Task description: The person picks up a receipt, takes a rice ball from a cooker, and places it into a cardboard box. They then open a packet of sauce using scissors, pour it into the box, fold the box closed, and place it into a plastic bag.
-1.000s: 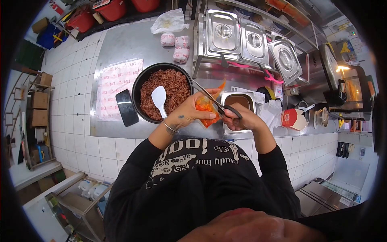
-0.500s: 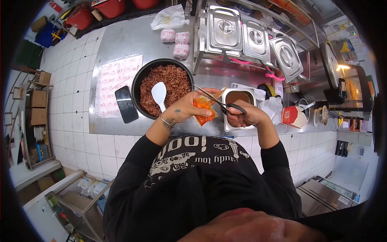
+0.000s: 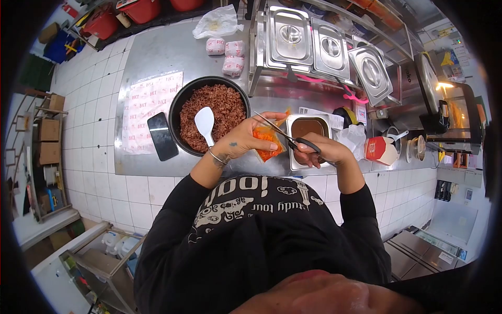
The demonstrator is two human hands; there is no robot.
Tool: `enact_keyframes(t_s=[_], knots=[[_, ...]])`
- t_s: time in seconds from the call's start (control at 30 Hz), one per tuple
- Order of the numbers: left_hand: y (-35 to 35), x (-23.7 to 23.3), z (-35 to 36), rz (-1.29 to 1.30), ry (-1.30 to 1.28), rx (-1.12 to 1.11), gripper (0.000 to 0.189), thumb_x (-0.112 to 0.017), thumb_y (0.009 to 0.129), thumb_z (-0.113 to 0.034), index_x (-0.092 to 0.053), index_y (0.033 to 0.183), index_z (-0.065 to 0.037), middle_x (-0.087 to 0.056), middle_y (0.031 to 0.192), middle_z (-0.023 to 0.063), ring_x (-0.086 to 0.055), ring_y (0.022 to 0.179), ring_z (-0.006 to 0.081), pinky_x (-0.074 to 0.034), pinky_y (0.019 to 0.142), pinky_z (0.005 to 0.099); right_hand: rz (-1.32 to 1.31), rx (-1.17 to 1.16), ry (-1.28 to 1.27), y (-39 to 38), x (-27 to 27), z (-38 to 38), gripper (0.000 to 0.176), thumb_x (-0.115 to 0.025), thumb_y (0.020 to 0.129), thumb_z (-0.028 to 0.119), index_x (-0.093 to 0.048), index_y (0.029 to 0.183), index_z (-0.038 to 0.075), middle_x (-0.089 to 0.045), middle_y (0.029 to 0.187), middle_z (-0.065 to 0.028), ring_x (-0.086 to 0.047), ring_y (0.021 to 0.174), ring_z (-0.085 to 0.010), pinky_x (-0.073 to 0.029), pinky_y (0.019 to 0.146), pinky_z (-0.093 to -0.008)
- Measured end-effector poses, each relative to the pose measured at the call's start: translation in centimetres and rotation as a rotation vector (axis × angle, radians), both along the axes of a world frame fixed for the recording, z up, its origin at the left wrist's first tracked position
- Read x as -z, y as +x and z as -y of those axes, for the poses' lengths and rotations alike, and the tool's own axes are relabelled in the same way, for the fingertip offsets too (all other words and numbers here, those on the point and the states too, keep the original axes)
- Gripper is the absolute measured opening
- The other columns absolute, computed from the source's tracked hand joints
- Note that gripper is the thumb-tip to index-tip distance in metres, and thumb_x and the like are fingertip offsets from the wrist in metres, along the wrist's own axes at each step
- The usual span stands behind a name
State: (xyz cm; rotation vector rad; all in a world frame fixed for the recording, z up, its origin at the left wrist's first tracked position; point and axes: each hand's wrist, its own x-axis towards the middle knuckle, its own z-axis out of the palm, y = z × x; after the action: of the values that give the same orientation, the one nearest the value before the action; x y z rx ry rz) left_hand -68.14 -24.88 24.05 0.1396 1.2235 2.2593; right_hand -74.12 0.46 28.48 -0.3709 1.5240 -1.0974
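My left hand [image 3: 241, 140] pinches a clear plastic packet [image 3: 269, 144] with orange-red contents. In my right hand [image 3: 325, 150] is a pair of scissors [image 3: 305, 145] with black handles, its metal blades lying across the packet's upper part by my left fingers. Beneath my right hand stands a steel pan [image 3: 291, 157] of brown sauce [image 3: 308, 127]. To the left, a black pot [image 3: 175, 95] holds reddish-brown rice [image 3: 225, 107], with a white rice paddle [image 3: 205, 121] resting on it.
A phone [image 3: 163, 137] lies partly over printed wrapping paper [image 3: 141, 112]. Wrapped bundles [image 3: 233, 65] and a crumpled wrapper [image 3: 215, 22] sit at the back. Lidded steel pans [image 3: 290, 47] stand on a raised rack, and a red-and-white box [image 3: 380, 150] is at right.
My right hand and the scissors have shifted slightly downward and right, with the handles at a changed angle. The packet stays in my left hand over the same spot.
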Motion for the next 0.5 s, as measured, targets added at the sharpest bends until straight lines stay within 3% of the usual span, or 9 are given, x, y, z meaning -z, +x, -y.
enact_keyframes(t_s=[0.17, 0.27, 0.37, 0.5], knots=[[-0.3, -0.1, -0.5, -0.038, -0.072, 0.007, 0.079, -0.081, 0.073, -0.002, -0.042, 0.142, -0.006, -0.06, 0.119, 0.0037, -0.061, 0.104, 0.0093, -0.051, 0.089, 0.0237, -0.003, 0.043, -0.074, -0.1, -0.1, 0.0, 0.058, -0.059, 0.091, 0.058, -0.048, 0.06, 0.01, -0.046, 0.05, 0.0007, -0.044, 0.039, -0.0067, -0.029, 0.033, -0.0209], [-0.3, -0.3, -0.7, -0.023, -0.033, 0.01, 0.079, -0.081, 0.073, -0.002, -0.043, 0.141, -0.004, -0.058, 0.125, 0.0051, -0.058, 0.11, 0.0106, -0.049, 0.093, 0.0249, -0.013, 0.04, -0.1, -0.2, 0.2, -0.3, 0.057, -0.059, 0.092, 0.056, -0.047, 0.059, 0.011, -0.045, 0.049, 0.0015, -0.04, 0.038, -0.0056, -0.024, 0.034, -0.022], [-0.5, 0.4, -0.7, -0.001, -0.046, 0.043, 0.077, -0.081, 0.073, -0.003, -0.044, 0.14, -0.003, -0.056, 0.128, 0.0062, -0.056, 0.115, 0.0122, -0.048, 0.096, 0.0258, -0.025, -0.007, -0.05, -0.5, -0.2, -0.6, 0.055, -0.054, 0.097, 0.051, -0.046, 0.063, 0.008, -0.04, 0.054, 0.0023, -0.042, 0.044, -0.0072, -0.029, 0.038, -0.0223], [-0.6, 0.6, -1.3, -0.033, -0.032, 0.047, 0.071, -0.08, 0.073, -0.001, -0.051, 0.137, -0.005, -0.062, 0.117, 0.0032, -0.057, 0.106, 0.0107, -0.047, 0.094, 0.025, 0.084, 0.044, -0.076, -0.8, 0.4, -0.8, 0.055, -0.055, 0.096, 0.051, -0.045, 0.063, 0.008, -0.039, 0.053, 0.0022, -0.041, 0.043, -0.0079, -0.028, 0.037, -0.0224]])
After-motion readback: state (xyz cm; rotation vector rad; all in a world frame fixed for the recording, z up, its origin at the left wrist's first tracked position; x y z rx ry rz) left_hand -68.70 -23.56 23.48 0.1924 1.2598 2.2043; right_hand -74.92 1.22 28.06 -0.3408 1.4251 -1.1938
